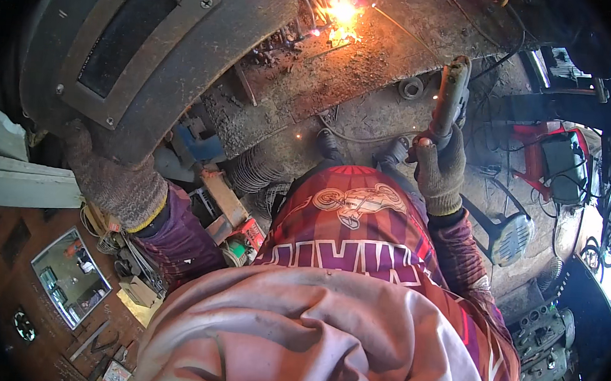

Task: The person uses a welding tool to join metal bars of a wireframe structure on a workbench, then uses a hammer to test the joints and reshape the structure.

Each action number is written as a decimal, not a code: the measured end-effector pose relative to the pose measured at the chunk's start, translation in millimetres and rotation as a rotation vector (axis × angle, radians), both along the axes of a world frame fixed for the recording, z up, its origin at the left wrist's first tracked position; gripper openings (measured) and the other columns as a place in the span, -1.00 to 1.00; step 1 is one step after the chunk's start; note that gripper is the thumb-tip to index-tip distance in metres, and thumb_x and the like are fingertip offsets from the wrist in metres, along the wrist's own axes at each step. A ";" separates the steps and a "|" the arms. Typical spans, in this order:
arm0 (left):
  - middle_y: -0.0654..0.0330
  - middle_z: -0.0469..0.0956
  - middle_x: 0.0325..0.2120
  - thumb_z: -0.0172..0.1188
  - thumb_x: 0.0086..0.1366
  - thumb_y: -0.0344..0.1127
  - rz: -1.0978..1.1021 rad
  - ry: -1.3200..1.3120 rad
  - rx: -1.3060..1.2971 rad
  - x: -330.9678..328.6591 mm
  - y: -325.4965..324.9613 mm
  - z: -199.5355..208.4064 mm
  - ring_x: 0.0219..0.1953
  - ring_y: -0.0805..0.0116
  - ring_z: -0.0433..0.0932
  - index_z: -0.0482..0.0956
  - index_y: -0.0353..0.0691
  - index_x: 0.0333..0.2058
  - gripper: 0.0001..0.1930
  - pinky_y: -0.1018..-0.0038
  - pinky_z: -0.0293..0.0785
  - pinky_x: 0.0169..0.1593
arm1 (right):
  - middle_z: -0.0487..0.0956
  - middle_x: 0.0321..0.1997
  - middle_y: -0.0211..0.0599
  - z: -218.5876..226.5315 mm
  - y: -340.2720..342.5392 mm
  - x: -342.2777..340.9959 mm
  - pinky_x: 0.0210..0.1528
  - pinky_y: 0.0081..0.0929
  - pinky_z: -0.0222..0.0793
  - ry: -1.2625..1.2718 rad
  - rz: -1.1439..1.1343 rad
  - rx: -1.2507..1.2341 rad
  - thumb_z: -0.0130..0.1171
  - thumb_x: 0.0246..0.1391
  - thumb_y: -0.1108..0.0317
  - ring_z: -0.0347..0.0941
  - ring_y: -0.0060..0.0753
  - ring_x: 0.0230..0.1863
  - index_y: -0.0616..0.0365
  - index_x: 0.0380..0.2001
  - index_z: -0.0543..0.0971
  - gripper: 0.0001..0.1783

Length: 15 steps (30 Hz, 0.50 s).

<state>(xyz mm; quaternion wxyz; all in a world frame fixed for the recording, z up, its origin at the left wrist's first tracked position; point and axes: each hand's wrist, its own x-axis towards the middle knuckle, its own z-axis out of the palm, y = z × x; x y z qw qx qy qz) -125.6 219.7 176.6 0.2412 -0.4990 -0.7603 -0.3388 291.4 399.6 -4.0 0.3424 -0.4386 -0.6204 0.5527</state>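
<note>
Closest to me, pale cloth [310,332] lies in folds across the lower edge, with my red shirt [346,222] just beyond. On the left, my gloved left hand [118,184] is closed at the lower edge of the welding shield [154,74]; the handle itself is hidden. The shield tilts, its dark window [128,40] facing up at me. Over to the right, my gloved right hand [440,171] is gripping the electrode holder [448,101], fingers wrapped round its lower end. From its top a thin rod [405,29] slants left above the gritty table [312,95], towards a blazing orange-white glow [344,10] at the far side! Small sparks fly. Down on the floor [371,110], a metal ring [403,90] lies near the table's edge.
</note>
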 end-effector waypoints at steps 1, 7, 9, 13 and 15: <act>-0.09 0.50 0.04 0.13 0.40 -0.15 -0.076 -0.240 0.073 3.3 2.2 -0.5 0.02 0.19 0.56 0.35 -0.37 0.17 -0.50 0.37 0.48 0.15 | 0.58 -0.37 -0.31 2.3 -1.0 -2.2 -0.29 -0.49 0.44 0.000 -0.006 -0.026 0.27 0.15 0.07 0.52 -0.45 -0.39 0.35 0.07 0.37 -0.37; -0.16 0.48 0.04 0.19 0.36 -0.16 0.012 -0.807 0.546 8.3 6.8 -6.2 -0.02 0.06 0.58 0.33 -0.50 0.16 -0.43 0.30 0.59 0.03 | 0.58 -0.43 -0.32 14.2 -1.5 -8.4 -0.34 -0.48 0.44 -0.026 0.002 -0.083 0.28 0.15 0.08 0.53 -0.44 -0.45 0.33 0.04 0.40 -0.41; -0.17 0.47 0.05 0.18 0.36 -0.15 0.030 -0.874 0.573 15.5 9.8 -3.8 -0.01 0.06 0.58 0.31 -0.47 0.18 -0.42 0.29 0.59 0.03 | 0.58 -0.44 -0.32 14.3 -2.0 -9.3 -0.35 -0.47 0.44 -0.025 0.004 -0.098 0.27 0.16 0.09 0.53 -0.45 -0.45 0.32 0.04 0.40 -0.42; -0.17 0.43 0.10 0.18 0.35 -0.14 -0.072 -0.809 0.510 6.7 0.5 -13.8 0.00 0.03 0.56 0.27 -0.42 0.23 -0.39 0.27 0.59 0.02 | 0.58 -0.43 -0.31 11.3 -1.0 -10.3 -0.35 -0.48 0.43 -0.011 0.025 -0.027 0.27 0.17 0.10 0.53 -0.46 -0.45 0.32 0.02 0.40 -0.45; -0.18 0.40 0.12 0.20 0.34 -0.14 -0.098 -0.782 0.471 1.0 -3.8 -17.8 0.01 0.00 0.56 0.25 -0.40 0.25 -0.36 0.24 0.59 0.04 | 0.58 -0.43 -0.31 11.6 -0.7 -11.4 -0.35 -0.49 0.43 -0.032 0.040 0.001 0.27 0.17 0.10 0.53 -0.46 -0.45 0.32 0.02 0.40 -0.45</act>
